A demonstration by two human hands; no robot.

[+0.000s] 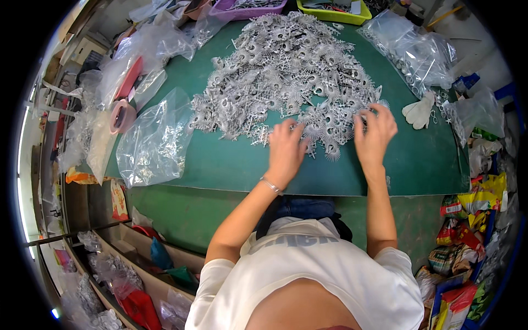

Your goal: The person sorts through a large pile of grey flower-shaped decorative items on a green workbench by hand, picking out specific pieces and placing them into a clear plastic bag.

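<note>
- So, what's the grip doing on each side?

- Left hand (286,146) has its fingers bent down at the near edge of the heap of silvery fan-shaped pieces (286,69). It's blurry tbh, can't tell if it's clamped on one. Right hand (376,132) is arched over the heap's right edge, fingers curled, and I can't tell if they're pinching anything either.

- Why's the heap sitting there?

- My guess: front and centre on the green bench (236,170) keeps it reachable for both hands. The pile narrows toward the back, and loose bits spread out between the hands, probably easier to pick at.

- And the rest?

- Clear plastic bag (154,144) lying to the left, white glove (419,112) off to the right. Purple tray (221,13) and yellow-green tray (336,17) at the back, likely parked there to save the near space.
</note>
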